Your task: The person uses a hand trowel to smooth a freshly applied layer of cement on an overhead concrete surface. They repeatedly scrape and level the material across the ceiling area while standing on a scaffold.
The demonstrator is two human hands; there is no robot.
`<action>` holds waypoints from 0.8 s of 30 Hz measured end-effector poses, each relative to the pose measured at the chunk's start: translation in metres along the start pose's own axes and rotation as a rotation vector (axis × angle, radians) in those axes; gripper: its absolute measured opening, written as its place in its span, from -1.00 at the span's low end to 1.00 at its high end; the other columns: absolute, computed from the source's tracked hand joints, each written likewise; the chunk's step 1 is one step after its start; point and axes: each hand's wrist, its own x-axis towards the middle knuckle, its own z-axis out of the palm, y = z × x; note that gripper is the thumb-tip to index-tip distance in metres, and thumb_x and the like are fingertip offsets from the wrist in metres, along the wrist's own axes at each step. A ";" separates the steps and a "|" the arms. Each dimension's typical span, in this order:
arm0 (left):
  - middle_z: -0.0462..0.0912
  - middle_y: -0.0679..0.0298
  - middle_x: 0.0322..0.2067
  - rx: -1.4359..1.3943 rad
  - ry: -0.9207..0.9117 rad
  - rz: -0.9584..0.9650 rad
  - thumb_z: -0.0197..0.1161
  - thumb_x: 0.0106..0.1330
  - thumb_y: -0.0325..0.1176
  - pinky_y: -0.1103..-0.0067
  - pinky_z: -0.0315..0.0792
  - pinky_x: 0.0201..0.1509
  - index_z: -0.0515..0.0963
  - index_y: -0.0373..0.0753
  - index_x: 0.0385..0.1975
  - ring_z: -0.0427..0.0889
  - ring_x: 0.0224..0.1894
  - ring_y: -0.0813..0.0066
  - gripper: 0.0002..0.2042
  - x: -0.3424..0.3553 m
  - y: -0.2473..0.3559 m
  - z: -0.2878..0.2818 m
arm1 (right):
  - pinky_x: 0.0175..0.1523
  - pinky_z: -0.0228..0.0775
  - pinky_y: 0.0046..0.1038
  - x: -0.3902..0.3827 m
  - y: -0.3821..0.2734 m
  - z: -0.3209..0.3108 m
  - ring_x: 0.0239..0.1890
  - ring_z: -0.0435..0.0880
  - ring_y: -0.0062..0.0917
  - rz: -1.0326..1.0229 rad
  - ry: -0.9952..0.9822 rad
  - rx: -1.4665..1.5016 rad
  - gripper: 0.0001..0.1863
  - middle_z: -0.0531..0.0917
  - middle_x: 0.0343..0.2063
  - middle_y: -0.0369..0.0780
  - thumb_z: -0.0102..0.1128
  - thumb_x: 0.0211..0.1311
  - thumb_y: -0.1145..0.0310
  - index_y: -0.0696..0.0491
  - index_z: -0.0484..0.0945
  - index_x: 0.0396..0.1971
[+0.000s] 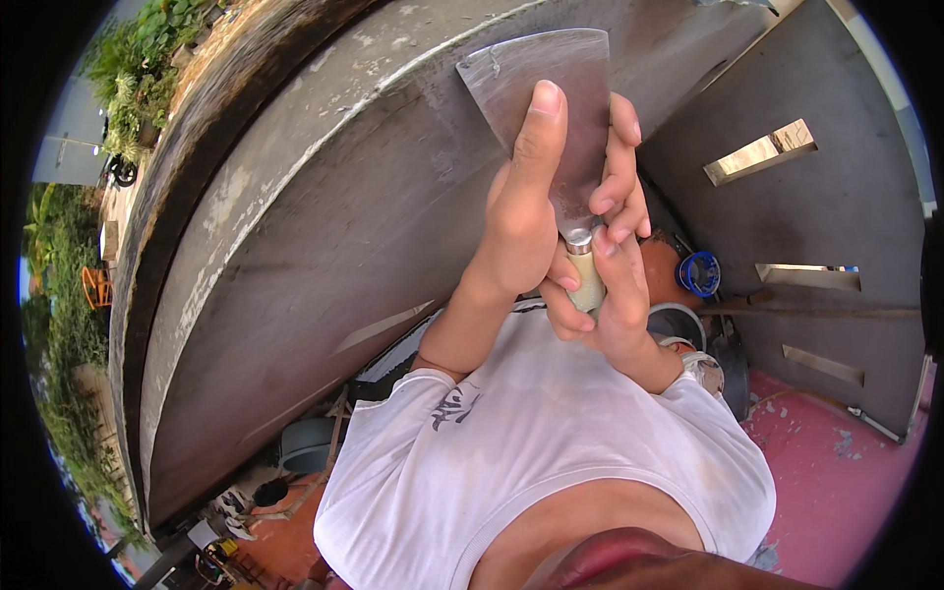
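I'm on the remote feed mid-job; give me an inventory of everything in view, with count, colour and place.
Scraper: 1, grey blade, pale handle, in both hands
Wall: 1, grey, left and ahead
Slotted panel: 1, dark grey, three slots, right
Pole: 1, brownish, across the panel
Blue-rimmed container: 1, right of the hands
Basin: 1, grey, lower left
Floor: 1, pink, worn, lower right
Chair: 1, orange, far left
Plants: several, green, far left
Small clutter: uncountable, mixed colours, lower left and behind the right forearm
Shirt: 1, white, on the person
Left hand: 1, bare, thumb against the blade
Right hand: 1, bare, at the scraper's right side
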 end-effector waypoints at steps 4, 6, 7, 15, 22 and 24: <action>0.26 0.34 -0.66 -0.071 -0.059 0.081 -0.40 0.47 0.22 0.47 0.47 -0.38 0.33 -0.36 -0.24 0.35 -0.64 0.53 -0.36 0.006 0.014 -0.002 | -0.74 0.06 -0.66 0.011 -0.003 0.013 -0.78 0.25 -0.71 -0.001 0.006 -0.066 -0.70 0.41 -0.43 -0.13 -0.27 0.51 0.20 -0.03 0.12 0.12; 0.26 0.35 -0.67 -0.047 -0.042 0.052 -0.42 0.47 0.21 0.47 0.47 -0.37 0.33 -0.34 -0.24 0.35 -0.63 0.55 -0.37 0.003 0.013 -0.001 | -0.73 0.08 -0.66 0.009 0.002 0.004 -0.75 0.27 -0.71 -0.036 -0.054 -0.027 -0.70 0.42 -0.42 -0.14 -0.28 0.51 0.21 -0.01 0.13 0.11; 0.25 0.35 -0.67 -0.037 -0.027 0.032 -0.42 0.47 0.22 0.47 0.47 -0.36 0.33 -0.34 -0.24 0.35 -0.63 0.55 -0.37 -0.002 0.005 -0.004 | -0.72 0.09 -0.67 0.008 0.007 -0.003 -0.74 0.28 -0.71 -0.053 -0.088 -0.006 -0.70 0.42 -0.42 -0.14 -0.28 0.51 0.22 0.00 0.14 0.11; 0.22 0.39 -0.68 -0.053 -0.048 0.020 -0.41 0.46 0.24 0.50 0.46 -0.35 0.33 -0.33 -0.23 0.32 -0.64 0.58 -0.36 -0.006 -0.009 -0.015 | -0.71 0.11 -0.67 0.001 0.017 -0.018 -0.82 0.23 -0.73 -0.088 0.024 -0.183 -0.65 0.46 -0.44 -0.12 -0.22 0.48 0.24 0.06 0.08 0.14; 0.22 0.38 -0.68 -0.077 0.031 -0.047 -0.41 0.46 0.23 0.47 0.45 -0.35 0.32 -0.31 -0.24 0.32 -0.65 0.55 -0.37 -0.018 -0.037 -0.030 | -0.71 0.11 -0.68 -0.010 0.022 -0.033 -0.81 0.25 -0.73 0.002 0.080 -0.138 -0.64 0.46 -0.45 -0.16 -0.22 0.48 0.25 0.09 0.08 0.14; 0.23 0.37 -0.69 -0.083 0.053 -0.061 -0.41 0.46 0.23 0.47 0.45 -0.36 0.32 -0.30 -0.24 0.33 -0.65 0.54 -0.38 -0.021 -0.039 -0.031 | -0.70 0.11 -0.68 -0.015 0.027 -0.037 -0.80 0.26 -0.73 0.023 0.095 -0.138 -0.63 0.46 -0.46 -0.17 -0.23 0.48 0.26 0.11 0.08 0.15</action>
